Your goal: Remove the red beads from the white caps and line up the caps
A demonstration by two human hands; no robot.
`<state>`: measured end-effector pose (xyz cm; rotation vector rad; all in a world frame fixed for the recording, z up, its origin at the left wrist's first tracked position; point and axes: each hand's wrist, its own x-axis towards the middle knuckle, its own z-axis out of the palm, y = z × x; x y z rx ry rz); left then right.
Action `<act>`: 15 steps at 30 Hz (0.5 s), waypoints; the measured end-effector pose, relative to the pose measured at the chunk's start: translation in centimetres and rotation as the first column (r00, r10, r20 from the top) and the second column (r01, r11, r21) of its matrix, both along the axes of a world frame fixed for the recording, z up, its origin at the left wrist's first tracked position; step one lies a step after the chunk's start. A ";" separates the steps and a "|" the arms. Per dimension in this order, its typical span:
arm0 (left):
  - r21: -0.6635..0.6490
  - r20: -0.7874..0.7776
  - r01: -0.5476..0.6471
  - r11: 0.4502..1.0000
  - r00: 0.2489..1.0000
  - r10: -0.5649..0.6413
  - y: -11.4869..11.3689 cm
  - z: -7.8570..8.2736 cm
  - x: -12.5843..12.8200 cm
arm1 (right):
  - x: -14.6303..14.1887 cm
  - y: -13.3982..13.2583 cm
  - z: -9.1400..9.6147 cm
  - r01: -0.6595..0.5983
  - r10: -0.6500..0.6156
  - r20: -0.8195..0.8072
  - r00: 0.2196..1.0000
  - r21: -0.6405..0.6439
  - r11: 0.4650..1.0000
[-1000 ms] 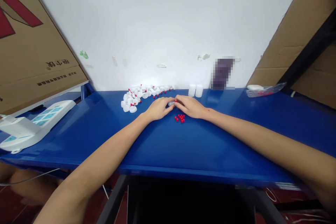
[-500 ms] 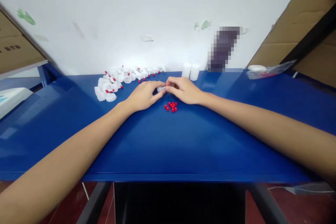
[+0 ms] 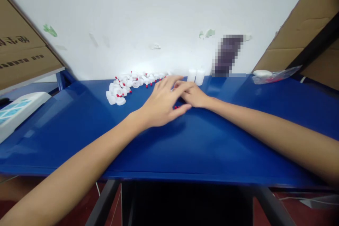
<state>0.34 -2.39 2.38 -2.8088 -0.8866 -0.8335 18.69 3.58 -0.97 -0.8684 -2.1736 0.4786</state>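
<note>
Open left hand (image 3: 162, 104) reaches over red caps (image 3: 176, 107)

The small red caps lie on the blue bench (image 3: 164, 155), mostly hidden beneath the left hand, a few showing between its thumb and forefinger. That hand is palm down, fingers spread and thumb apart. Its fingers overlap the right hand (image 3: 194, 96) in view; whether the two touch cannot be told. The right hand's fingers are curled and partly covered, so whether they clamp on anything cannot be told.

Beyond the left hand, towards the wall (image 3: 159, 14), lies a heap of white pieces (image 3: 129, 83), several with red tips. Two white cylinders (image 3: 199, 77) stand side by side just behind the right hand. Farther right lies a clear bag (image 3: 280, 75); at far left sits a white power strip (image 3: 26, 109).
</note>
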 end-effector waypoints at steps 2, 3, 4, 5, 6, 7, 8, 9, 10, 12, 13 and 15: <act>0.000 -0.077 0.046 0.999 0.996 -0.046 -0.6 -0.3 0.7 | 0.1 0.0 0.0 -0.037 0.036 -0.017 0.999 -0.031 0.999; -0.008 -0.110 0.061 0.998 0.992 -0.061 -0.7 -0.6 0.8 | 0.2 0.1 -0.1 -0.049 0.048 -0.027 0.998 -0.045 0.998; -0.021 -0.133 0.068 0.997 0.989 -0.070 -0.7 -0.9 0.9 | 0.3 0.1 -0.1 -0.057 0.055 -0.040 0.998 -0.053 0.997; -0.037 -0.147 0.069 0.997 0.986 -0.074 -0.7 -1.1 0.8 | 0.3 0.1 -0.2 -0.062 0.059 -0.057 0.997 -0.056 0.996; -0.054 -0.152 0.070 0.996 0.985 -0.077 -0.8 -1.3 0.7 | 0.4 0.2 -0.2 -0.062 0.058 -0.072 0.996 -0.054 0.997; -0.070 -0.147 0.078 0.994 0.985 -0.087 -1.0 -1.4 0.6 | 0.3 0.2 -0.2 -0.053 0.049 -0.075 0.996 -0.053 0.997; -0.087 -0.139 0.100 0.991 0.984 -0.111 -1.4 -1.4 0.6 | 0.3 0.2 -0.2 -0.035 0.031 -0.065 0.997 -0.059 0.998; -0.104 -0.132 0.138 0.985 0.980 -0.151 -1.9 -1.3 0.6 | 0.2 0.2 -0.1 -0.007 0.004 -0.045 0.999 -0.070 0.998; -0.119 -0.124 0.193 0.974 0.970 -0.208 -2.5 -1.1 0.8 | 0.1 0.2 -0.1 0.026 -0.028 -0.021 0.999 -0.082 0.996; -0.138 -0.125 0.317 0.938 0.934 -0.334 -3.7 -0.6 1.2 | -0.1 0.2 0.1 0.082 -0.079 0.032 0.996 -0.107 0.991; -0.121 -0.110 0.363 0.924 0.920 -0.376 -4.1 -0.4 1.5 | -0.2 0.1 0.1 0.097 -0.091 0.053 0.994 -0.112 0.989; -0.038 -0.045 0.382 0.923 0.922 -0.384 -4.3 0.1 1.7 | -0.2 0.1 0.1 0.097 -0.089 0.082 0.993 -0.100 0.990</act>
